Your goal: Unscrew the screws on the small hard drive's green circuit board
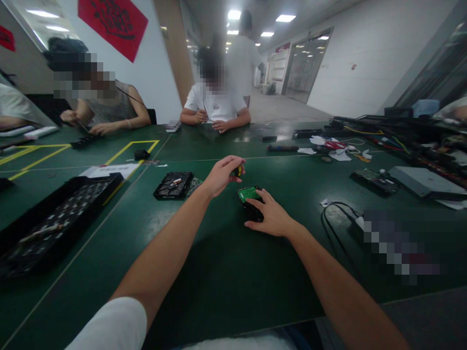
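Observation:
A black hard drive with a green circuit board on top lies on the green table in front of me. My right hand rests on its near side, fingers curled over the casing. Just above and left of the drive, my left hand is closed around a small screwdriver with a yellow-and-black handle, tip pointing down at the board.
A second black drive lies to the left, a black tray of parts at the far left. A black cable loops on the right, near boards and cables. Two seated people and one standing person are across the table.

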`<act>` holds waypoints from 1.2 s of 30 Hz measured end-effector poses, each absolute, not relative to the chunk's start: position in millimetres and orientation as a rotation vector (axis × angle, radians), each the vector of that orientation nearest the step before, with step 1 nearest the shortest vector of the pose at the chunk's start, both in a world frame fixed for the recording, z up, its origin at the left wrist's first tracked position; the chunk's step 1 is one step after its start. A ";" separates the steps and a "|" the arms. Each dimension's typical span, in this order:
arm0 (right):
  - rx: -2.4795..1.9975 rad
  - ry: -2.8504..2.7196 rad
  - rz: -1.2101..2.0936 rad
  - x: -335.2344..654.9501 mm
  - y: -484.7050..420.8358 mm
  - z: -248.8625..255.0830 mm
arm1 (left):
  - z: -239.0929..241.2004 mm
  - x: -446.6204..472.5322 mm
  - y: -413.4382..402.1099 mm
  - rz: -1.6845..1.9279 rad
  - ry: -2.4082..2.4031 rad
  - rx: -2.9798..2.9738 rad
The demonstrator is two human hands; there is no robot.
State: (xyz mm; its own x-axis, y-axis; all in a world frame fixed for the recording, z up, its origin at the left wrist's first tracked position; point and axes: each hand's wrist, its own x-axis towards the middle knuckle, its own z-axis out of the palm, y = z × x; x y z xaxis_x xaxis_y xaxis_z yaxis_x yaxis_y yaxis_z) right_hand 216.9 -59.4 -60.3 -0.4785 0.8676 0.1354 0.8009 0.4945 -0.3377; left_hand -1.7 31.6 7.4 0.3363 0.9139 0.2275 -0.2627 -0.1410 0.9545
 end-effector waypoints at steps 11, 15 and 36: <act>-1.421 -2.449 0.355 216.8 -59.6 -59.2 | 5.3 -3.2 34.9 1.180 0.737 1.337; -1.421 -2.454 0.354 216.8 -60.0 -58.5 | 4.9 -1.2 34.8 1.230 0.757 1.324; -1.424 -2.457 0.360 217.0 -59.9 -58.8 | 3.1 -2.8 36.4 1.254 0.710 1.314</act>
